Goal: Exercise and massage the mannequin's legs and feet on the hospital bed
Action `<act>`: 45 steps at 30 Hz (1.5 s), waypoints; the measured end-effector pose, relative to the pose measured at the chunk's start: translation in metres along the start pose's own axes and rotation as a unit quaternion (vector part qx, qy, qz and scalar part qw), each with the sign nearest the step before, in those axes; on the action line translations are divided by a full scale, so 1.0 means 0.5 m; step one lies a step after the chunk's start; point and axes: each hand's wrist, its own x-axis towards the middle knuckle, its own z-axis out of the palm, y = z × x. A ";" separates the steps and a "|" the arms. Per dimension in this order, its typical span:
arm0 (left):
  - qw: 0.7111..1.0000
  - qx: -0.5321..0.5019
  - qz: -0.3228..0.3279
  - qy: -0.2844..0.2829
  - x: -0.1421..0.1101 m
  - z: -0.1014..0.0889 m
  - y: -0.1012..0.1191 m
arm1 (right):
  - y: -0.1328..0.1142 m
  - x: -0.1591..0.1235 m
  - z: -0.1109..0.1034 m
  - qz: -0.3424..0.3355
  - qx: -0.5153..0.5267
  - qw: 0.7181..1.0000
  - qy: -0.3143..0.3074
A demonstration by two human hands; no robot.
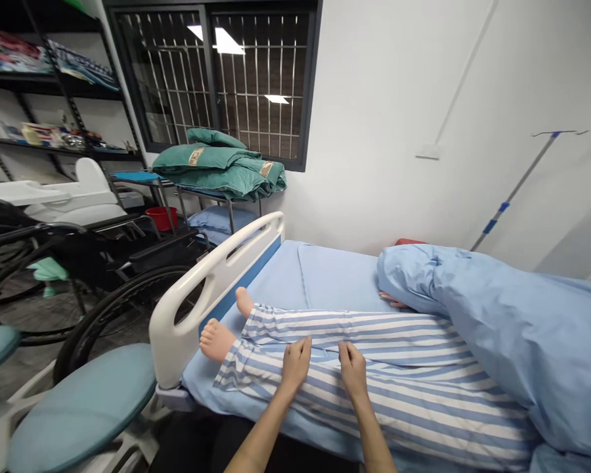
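Note:
My left hand (297,361) is closed in a fist above the near leg of the blue-and-white striped trousers (414,387). Level with it, my right hand (352,368) is also closed, a short gap to the right. No cloth is drawn up between the fists; whether they touch the trousers I cannot tell. The trousers are on a figure lying on the bed, whose bare feet (217,339) stick out toward the footboard. A light blue quilt (512,309) covers the figure's upper part, and fingertips (393,300) show from under its edge.
The white footboard (177,295) closes the bed's left end. Beyond it stand a wheelchair (123,263) and a round blue-green stool (86,407). Green bedding (221,164) is piled by the window. An IV pole (517,190) rises behind the bed at right.

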 end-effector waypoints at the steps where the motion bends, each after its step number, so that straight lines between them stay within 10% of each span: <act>1: 1.000 -0.007 0.005 -0.015 -0.004 0.012 0.010 | 0.011 -0.001 -0.016 0.009 -0.004 1.000 0.004; 20: 0.983 0.030 0.048 -0.175 -0.090 0.279 0.127 | 0.108 -0.025 -0.266 0.008 -0.083 0.996 0.038; 31: 0.986 -0.063 0.011 -0.154 -0.108 0.352 0.187 | 0.155 -0.030 -0.369 -0.048 -0.191 0.976 0.088; 37: 0.973 -0.132 -0.034 -0.185 -0.113 0.462 0.247 | 0.165 -0.022 -0.422 0.006 -0.185 0.972 0.146; 45: 0.981 0.014 0.042 -0.190 -0.132 0.521 0.228 | 0.155 -0.014 -0.524 0.056 -0.192 0.956 0.215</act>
